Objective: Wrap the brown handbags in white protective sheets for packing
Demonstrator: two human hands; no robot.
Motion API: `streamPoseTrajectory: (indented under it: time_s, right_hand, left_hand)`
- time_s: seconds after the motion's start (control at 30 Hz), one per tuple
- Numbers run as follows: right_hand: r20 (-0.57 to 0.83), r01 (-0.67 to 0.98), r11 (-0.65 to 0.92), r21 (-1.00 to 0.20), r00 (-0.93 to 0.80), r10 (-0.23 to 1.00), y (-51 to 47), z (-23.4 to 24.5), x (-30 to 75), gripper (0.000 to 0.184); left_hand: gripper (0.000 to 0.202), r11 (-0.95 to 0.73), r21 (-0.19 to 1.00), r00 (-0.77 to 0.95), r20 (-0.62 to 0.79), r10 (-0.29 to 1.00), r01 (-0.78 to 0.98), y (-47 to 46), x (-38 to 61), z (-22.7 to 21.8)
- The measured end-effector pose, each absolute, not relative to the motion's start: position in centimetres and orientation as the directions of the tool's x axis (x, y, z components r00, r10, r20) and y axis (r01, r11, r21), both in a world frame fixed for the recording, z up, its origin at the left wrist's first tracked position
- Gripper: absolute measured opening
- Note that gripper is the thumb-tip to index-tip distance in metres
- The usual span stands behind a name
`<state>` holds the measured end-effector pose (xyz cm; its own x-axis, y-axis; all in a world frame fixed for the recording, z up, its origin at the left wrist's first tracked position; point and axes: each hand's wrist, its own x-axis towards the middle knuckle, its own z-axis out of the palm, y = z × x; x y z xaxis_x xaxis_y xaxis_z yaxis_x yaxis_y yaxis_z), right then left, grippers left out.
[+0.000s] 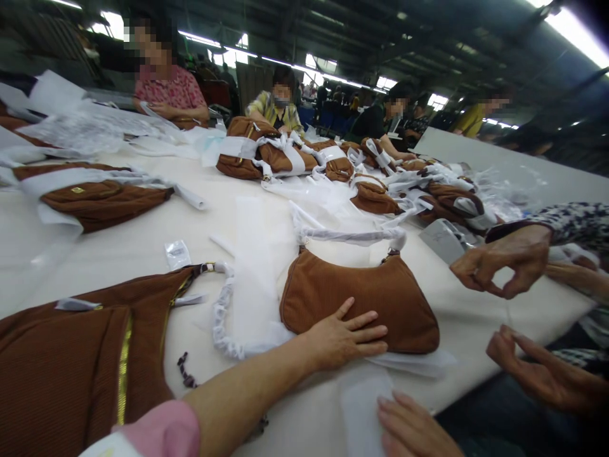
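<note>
My left hand [349, 336], reaching in from a pink sleeve, lies flat with fingers spread on a small brown shoulder bag [361, 298]. The bag rests on the table, its strap [352, 237] wrapped in white paper and looped away from me. At the bottom edge, my right hand [416, 428] lies with fingers stretched out at the edge of a white paper strip [364, 406]; part of that hand is cut off by the frame. To the left is a larger brown bag [57, 368] with a gold zipper and a ruffled white wrapping on its strap.
A co-worker's hands [509, 260] are close on the right, by the table edge. Paper-wrapped brown bags [280, 152] are heaped across the far side. Another wrapped bag [104, 197] lies left, near a small clear packet [177, 254]. Several people sit opposite.
</note>
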<state>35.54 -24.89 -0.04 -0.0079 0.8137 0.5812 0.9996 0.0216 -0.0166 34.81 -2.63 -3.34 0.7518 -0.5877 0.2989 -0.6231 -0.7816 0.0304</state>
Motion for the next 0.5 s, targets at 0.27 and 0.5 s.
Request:
streamPoseTrajectory:
  time_s: [0.27, 0.5]
  right_hand:
    - [0.607, 0.895, -0.187, -0.404, 0.415, 0.678, -17.2, 1.9, 47.1, 0.017]
    - [0.397, 0.636, -0.504, -0.584, 0.766, 0.506, -16.1, -2.3, 48.9, 0.027]
  left_hand:
    - [0.037, -0.782, 0.160, 0.788, 0.270, -0.552, -0.603, -2.0, 35.0, -3.2]
    - [0.044, -0.774, 0.262, 0.812, 0.291, -0.506, -0.576, -1.2, 34.6, -1.6]
